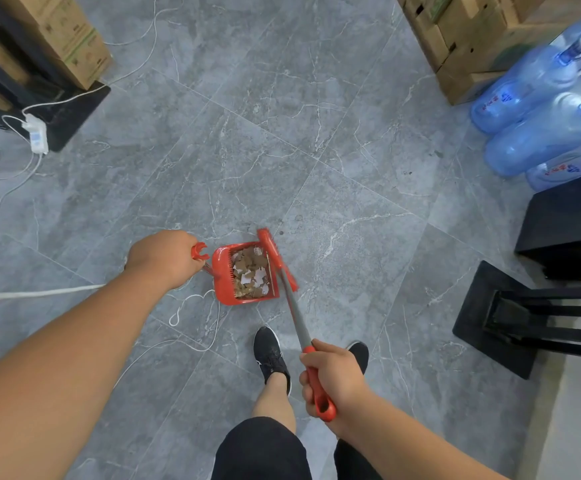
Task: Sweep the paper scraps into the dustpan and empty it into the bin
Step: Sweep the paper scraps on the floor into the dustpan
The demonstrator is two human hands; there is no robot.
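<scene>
A red dustpan (222, 276) stands on the grey floor in front of me, filled with brown and white paper scraps (250, 274). My left hand (164, 256) grips the top of the dustpan's upright handle, next to its red clip. My right hand (332, 377) grips the red end of the broom handle (296, 315). The red broom head (277, 258) lies against the dustpan's open right edge. No bin is in view.
White cables (192, 306) loop on the floor by the dustpan, and a power strip (36, 135) lies at left. Cardboard boxes (462, 39) and blue water bottles (538, 109) stand at right. Black stand bases (497, 320) sit at right. My shoes (270, 355) are just behind the dustpan.
</scene>
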